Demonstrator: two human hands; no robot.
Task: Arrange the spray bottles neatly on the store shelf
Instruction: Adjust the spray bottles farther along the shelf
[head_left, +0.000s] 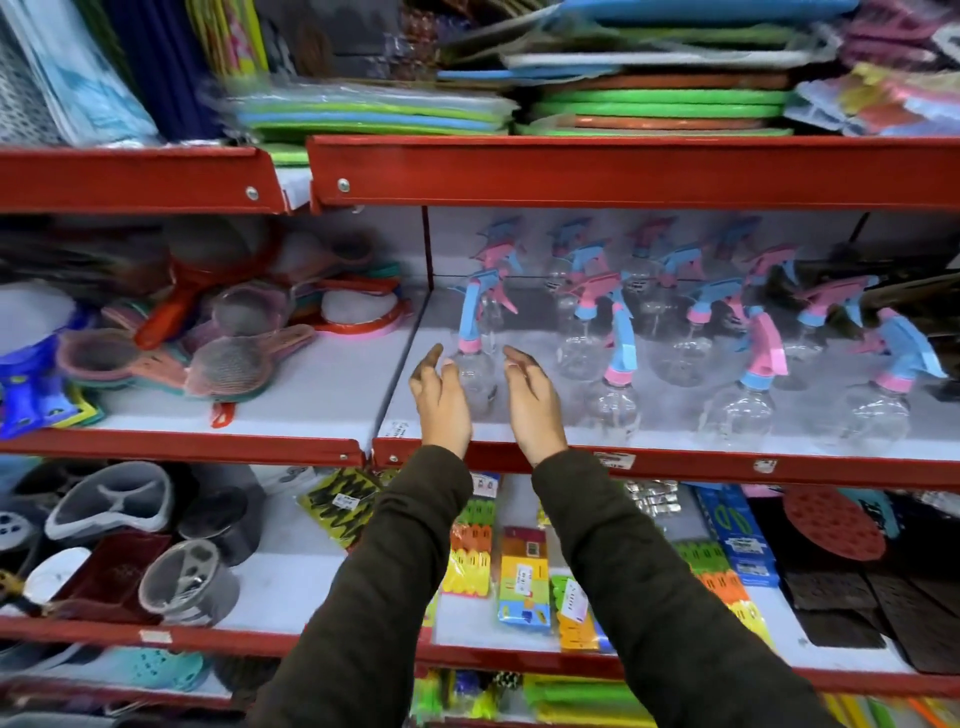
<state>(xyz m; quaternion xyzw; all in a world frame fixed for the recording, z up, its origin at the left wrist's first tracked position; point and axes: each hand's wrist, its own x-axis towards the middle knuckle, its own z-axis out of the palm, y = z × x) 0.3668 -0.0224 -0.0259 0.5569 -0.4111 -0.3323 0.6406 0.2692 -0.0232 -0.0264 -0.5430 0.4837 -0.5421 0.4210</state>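
Several clear spray bottles with pink and blue trigger heads stand in rows on the white middle shelf (675, 441). The front left bottle (475, 358) has a blue trigger and a pink collar. My left hand (440, 400) is just left of it and my right hand (530, 400) just right of it. Both hands have fingers apart and are not closed on the bottle; whether they touch it is unclear. More bottles stand in front at the middle (615, 384), right of it (748, 395) and far right (888, 400).
A red shelf lip (727, 467) runs along the front. Mesh strainers (228, 358) are piled on the left bay. Stacked mats (649, 98) fill the shelf above. Packaged goods (524, 582) and cups (187, 582) lie on the shelf below.
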